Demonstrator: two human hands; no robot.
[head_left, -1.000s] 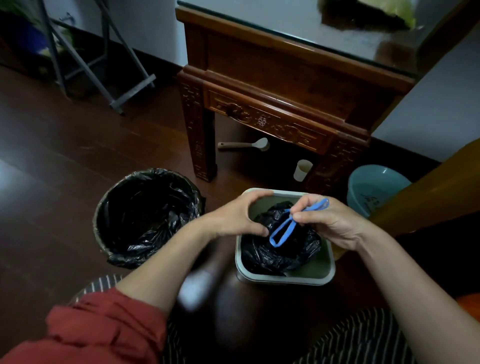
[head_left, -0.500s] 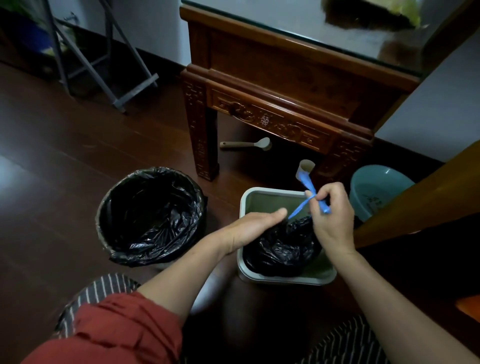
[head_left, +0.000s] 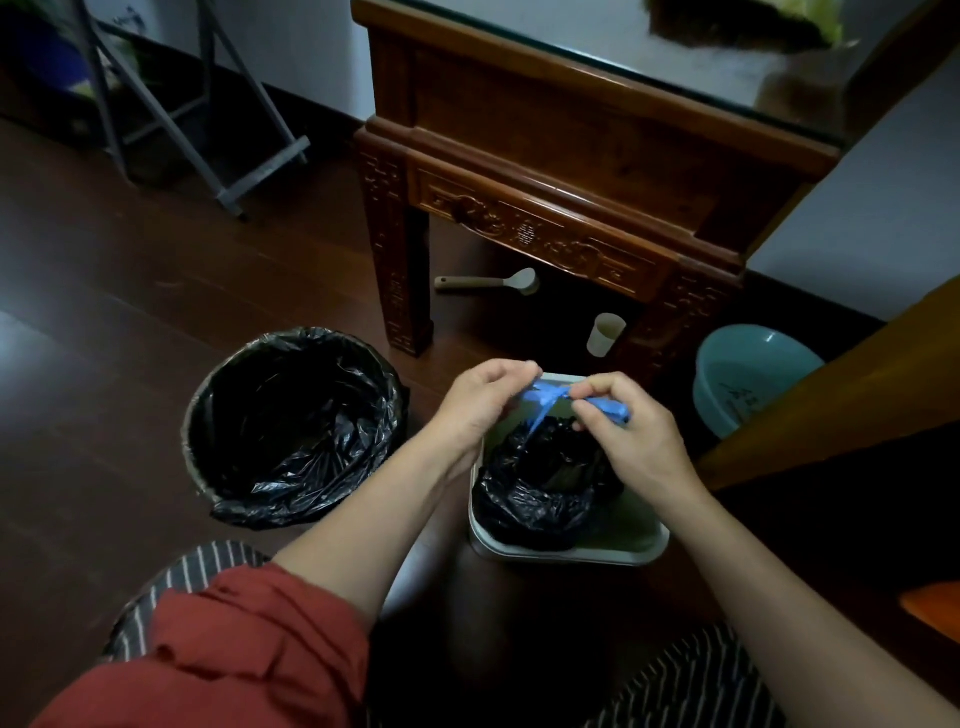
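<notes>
While both hands work above the small square bin (head_left: 597, 557), the tying-off of the black rubbish bag (head_left: 540, 488) looks about midway. The left hand (head_left: 475, 410) pinches one end of the blue drawstring (head_left: 543, 399) between thumb and curled fingers. The right hand (head_left: 636, 441) pinches the other end, a blue tail poking out past its knuckles. The strands meet between the hands, just over the bag's gathered mouth. The bag sits inside the square bin with its neck drawn in and its sides pulled off the rim, so the gathering appears done. Whether a knot has formed cannot be told. Judging by the loose crossing, it has yet to be pulled tight, and the bag is not yet lifted out. A round bin (head_left: 311, 332) with a black liner stands on the floor beside it.
</notes>
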